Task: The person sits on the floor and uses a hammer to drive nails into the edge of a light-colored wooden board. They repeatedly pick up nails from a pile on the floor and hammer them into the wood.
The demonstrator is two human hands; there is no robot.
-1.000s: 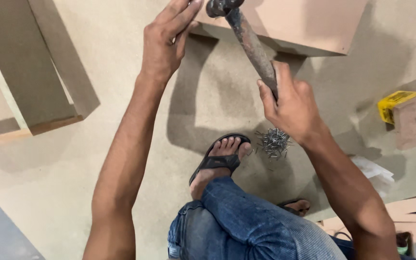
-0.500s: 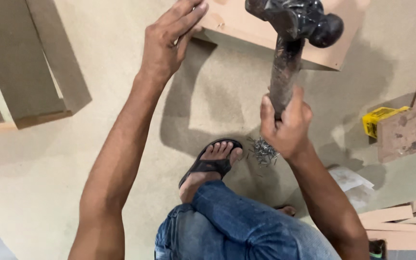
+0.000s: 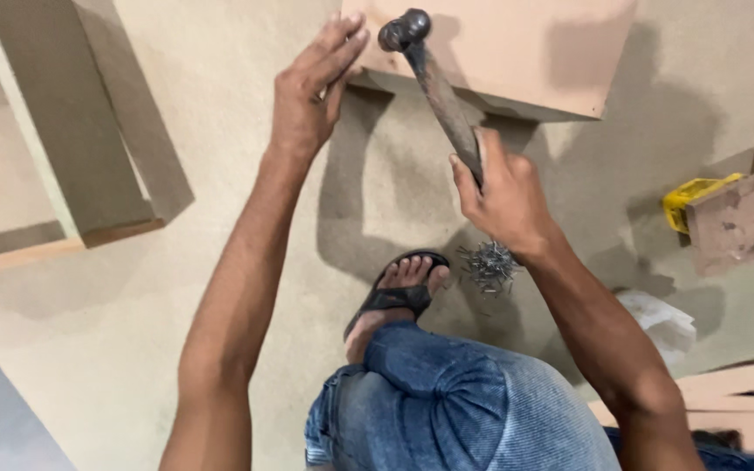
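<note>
- Head view: right hand (image 3: 503, 196) clenched round hammer (image 3: 434, 83) handle, head down on board (image 3: 517, 52) edge.
- Left hand (image 3: 307, 96) flat, fingers steadying board corner, grasping nothing.
- Nail pile (image 3: 489, 264) near sandalled foot (image 3: 394, 292), within reach.

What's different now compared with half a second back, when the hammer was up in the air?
The right hand has swung the hammer down, so its head now sits at the near edge of the raised board, close to the left hand's fingertips. The left hand stays pressed on the board's corner. The pile of nails by the sandalled foot is unchanged.
</note>
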